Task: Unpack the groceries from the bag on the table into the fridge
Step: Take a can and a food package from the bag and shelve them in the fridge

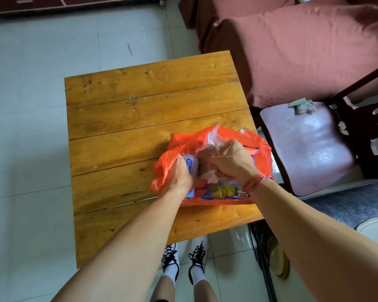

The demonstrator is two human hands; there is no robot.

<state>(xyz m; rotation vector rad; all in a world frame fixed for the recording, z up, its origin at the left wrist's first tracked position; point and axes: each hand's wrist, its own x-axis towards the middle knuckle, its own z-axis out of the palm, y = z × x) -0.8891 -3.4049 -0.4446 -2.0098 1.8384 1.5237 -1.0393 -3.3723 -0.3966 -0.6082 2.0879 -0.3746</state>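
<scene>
An orange plastic bag (262,149) lies on the right half of a wooden table (127,118). Both hands are inside its mouth. My left hand (180,171) grips a light blue can (190,163) with printed characters at the bag's left side. My right hand (231,159) pinches a clear plastic packet (214,138) holding something brown, which sticks up out of the bag. A purple snack packet (225,189) with a picture of green slices lies at the bag's near edge. The fridge is not in view.
A dark wooden chair (310,147) with a pale cushioned seat stands right of the table, crumpled paper on it. A reddish covered sofa (303,46) is behind it. Pale tiled floor (31,105) spreads left. My feet stand at the table's near edge.
</scene>
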